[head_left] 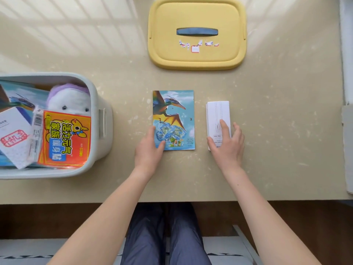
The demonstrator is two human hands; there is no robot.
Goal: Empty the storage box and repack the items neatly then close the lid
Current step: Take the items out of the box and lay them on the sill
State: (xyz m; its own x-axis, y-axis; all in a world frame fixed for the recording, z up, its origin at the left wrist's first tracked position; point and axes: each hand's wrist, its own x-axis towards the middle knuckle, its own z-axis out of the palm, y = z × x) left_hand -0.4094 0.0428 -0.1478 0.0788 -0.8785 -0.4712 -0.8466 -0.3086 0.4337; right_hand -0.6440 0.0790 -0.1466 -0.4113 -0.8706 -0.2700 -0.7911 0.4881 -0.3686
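A speckled beige tabletop (267, 83) is seen. The dinosaur booklet (173, 119) is pinned flat by the left hand (148, 150); right of it, the white box (218, 119) is pressed by the right hand (228, 144) with fingers spread, not gripping. The storage box (101, 119) sits left of the booklet, the yellow lid (196, 33) beyond it, bare surface between.

lid (196, 54): yellow, blue-grey handle | storage box (99, 104): pale grey | booklet (173, 119): blue, pterosaur print | carton (217, 113): white | bench (267, 92): speckled beige

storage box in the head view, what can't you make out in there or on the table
- Storage box: its left part is cut off by the frame edge.
- Plush toy: lower body hidden under the orange packet.
- White box: near end covered by the right hand; print too small.
- Yellow lid: label scraps unreadable.
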